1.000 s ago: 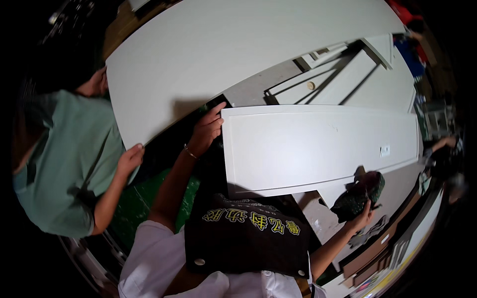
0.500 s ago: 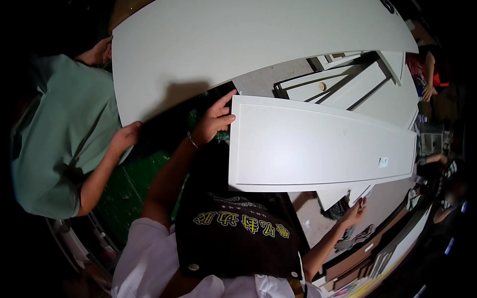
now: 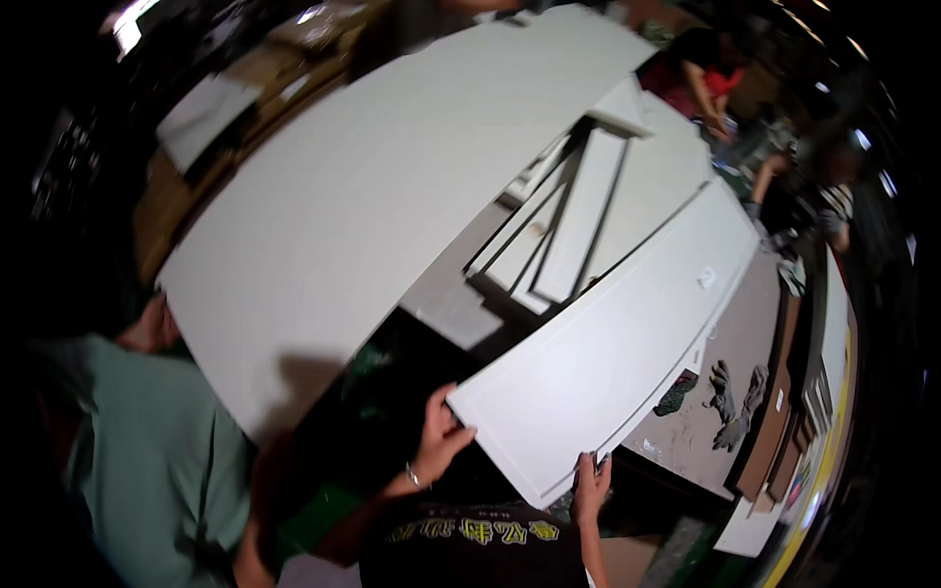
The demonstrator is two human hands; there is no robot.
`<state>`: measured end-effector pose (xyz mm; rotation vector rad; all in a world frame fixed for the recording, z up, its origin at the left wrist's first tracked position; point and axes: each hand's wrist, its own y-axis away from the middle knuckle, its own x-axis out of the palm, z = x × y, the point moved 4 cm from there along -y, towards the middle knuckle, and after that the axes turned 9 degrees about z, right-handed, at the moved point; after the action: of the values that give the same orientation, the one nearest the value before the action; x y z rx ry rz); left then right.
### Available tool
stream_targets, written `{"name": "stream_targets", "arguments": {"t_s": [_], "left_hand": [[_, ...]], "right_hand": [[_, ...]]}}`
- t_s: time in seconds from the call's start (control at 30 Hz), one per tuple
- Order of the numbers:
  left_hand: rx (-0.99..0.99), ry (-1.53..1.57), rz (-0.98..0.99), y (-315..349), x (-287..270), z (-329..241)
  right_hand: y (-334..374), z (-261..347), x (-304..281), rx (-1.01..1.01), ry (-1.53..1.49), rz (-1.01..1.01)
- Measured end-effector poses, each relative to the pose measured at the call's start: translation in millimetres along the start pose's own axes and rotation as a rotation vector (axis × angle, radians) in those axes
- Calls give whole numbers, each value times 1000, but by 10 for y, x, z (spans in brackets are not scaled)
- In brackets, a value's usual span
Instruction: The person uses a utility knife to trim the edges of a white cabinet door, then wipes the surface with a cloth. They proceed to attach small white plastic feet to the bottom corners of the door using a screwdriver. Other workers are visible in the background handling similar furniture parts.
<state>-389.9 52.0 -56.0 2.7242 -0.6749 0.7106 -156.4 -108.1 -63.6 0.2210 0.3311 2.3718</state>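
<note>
A white framed panel (image 3: pixel 608 338) with a small label near its far end slants away from me, over the grey table. My left hand (image 3: pixel 437 443), with a bracelet at the wrist, grips the left corner of its near end, thumb on top. On its right long edge, close to the near corner, my right hand (image 3: pixel 590 487) is closed; its lower fingers are hidden beneath. Beyond the panel lie narrow white boards (image 3: pixel 585 216) with dark edges. A much larger white board (image 3: pixel 392 176) stretches along the left; a co-worker in a green shirt (image 3: pixel 147 441) has a hand at its near-left corner.
Grey gloves (image 3: pixel 730 402) lie on the grey table (image 3: pixel 676 441), right of the panel. Brown and white boards (image 3: pixel 774 431) stand along the right edge. Other people (image 3: pixel 701 83) work at the far right. Brown stacked material (image 3: pixel 284 69) sits beyond the large board.
The framed panel has swung from lying crosswise to pointing away to the far right. My right hand has moved left to its near end. The view has shifted, and the gloves show more fully.
</note>
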Motion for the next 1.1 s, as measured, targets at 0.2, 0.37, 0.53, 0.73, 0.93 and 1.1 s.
{"name": "stream_targets", "arguments": {"t_s": [0.2, 0.37, 0.53, 0.73, 0.93, 1.1], "left_hand": [[-163, -76, 112, 374, -16, 193], [-389, -139, 193, 482, -64, 156], [-539, -351, 253, 392, 201, -108], [-517, -199, 257, 243, 571, 328], [-687, -190, 463, 156, 817, 280], [-673, -250, 597, -352, 682, 288]], "right_hand": [[174, 165, -293, 67, 111, 89], [259, 34, -500, 103, 126, 190], [-58, -56, -534, -111, 120, 244], [-308, 142, -899, -88, 92, 86], [323, 177, -1258, -138, 125, -373], [1006, 62, -1116, -314, 557, -507]]}}
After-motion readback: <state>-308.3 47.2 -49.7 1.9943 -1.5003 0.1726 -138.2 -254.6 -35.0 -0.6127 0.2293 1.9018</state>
